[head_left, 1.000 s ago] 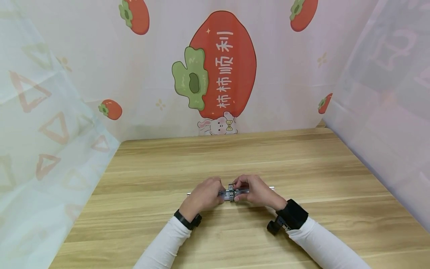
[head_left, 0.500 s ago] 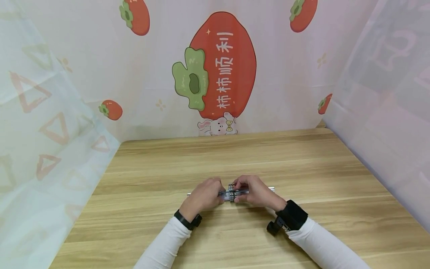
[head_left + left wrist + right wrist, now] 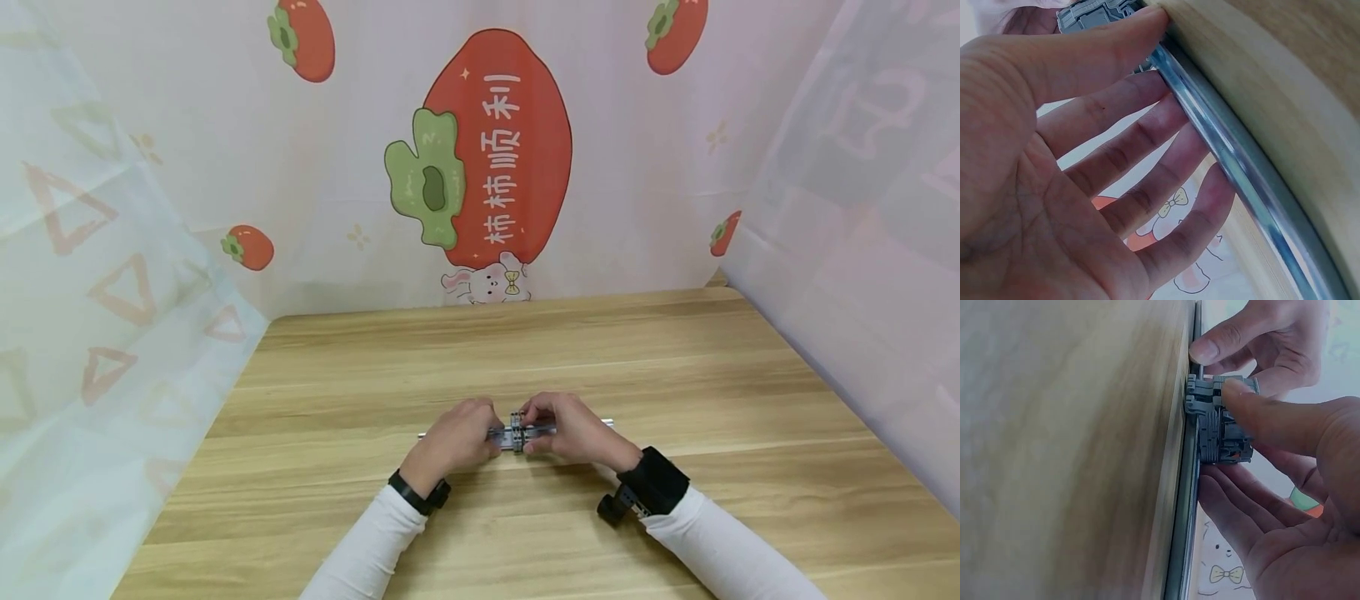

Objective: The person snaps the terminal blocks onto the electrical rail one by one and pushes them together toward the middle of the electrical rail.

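A silvery metal DIN rail [image 3: 607, 422] lies crosswise on the table, with grey terminal blocks [image 3: 517, 432] standing side by side near its middle. With thumb and fingertips, my left hand [image 3: 459, 432] grips the rail just left of the blocks; the left wrist view shows the fingertips along the rail [image 3: 1241, 169]. My right hand [image 3: 576, 429] pinches the blocks from the right. In the right wrist view its thumb presses on the grey blocks [image 3: 1213, 434], while other fingers lie behind and beside them. How the blocks' feet sit on the rail is partly hidden.
The wood-grain table [image 3: 480, 533] stretches out around both hands. A pale cloth with printed persimmons [image 3: 360, 167] hangs at the back, and more cloth covers both sides. Each wrist wears a black strap [image 3: 651, 481] with a camera.
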### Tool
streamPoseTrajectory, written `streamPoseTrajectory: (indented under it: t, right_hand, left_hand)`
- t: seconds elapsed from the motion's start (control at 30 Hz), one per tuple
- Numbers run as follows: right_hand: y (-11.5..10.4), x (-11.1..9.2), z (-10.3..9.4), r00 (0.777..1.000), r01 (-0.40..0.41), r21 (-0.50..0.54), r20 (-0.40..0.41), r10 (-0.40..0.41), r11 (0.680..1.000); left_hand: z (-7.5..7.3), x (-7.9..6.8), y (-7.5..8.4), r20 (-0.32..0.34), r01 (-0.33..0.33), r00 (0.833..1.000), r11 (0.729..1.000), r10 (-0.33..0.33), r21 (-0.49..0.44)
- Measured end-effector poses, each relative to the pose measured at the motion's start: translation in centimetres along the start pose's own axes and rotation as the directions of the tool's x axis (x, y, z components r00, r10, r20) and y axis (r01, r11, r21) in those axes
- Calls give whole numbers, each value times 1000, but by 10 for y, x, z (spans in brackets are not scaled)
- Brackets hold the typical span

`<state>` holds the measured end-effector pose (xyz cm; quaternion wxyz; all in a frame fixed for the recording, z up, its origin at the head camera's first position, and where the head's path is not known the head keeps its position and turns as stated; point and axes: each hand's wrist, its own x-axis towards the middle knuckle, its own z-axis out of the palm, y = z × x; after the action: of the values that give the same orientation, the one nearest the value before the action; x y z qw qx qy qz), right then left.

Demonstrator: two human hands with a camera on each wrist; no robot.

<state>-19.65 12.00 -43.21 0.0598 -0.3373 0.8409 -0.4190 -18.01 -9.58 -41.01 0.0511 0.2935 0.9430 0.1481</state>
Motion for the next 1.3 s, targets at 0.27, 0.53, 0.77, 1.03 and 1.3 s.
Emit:
streamPoseTrajectory:
  t: [0.27,0.53,0.77,1.03,1.3]
  right_hand:
    - [-5,0,-2,1000,-22,27,8,22,999]
    - [-7,-2,-6,999,-29,13,34,29,999]
    - [-8,-1,-6,999,-20,-1,40,20,1000]
    - [-3,1,-4,1000,-12,17,9,12,1000]
    - [-2,0,-2,1000,-8,28,3,8,1000]
  left_hand:
    - [0,0,0,4,1,1000,1000,-1,-4]
    - [0,0,0,-4,1,1000,1000,-1,-6]
    - [0,-1,0,-10,3,1000,1000,-4,-14]
    - [-1,1,2,1,22,1000,1000,-22,-20]
    - [0,2,2,-2,23,1000,1000,-23,-20]
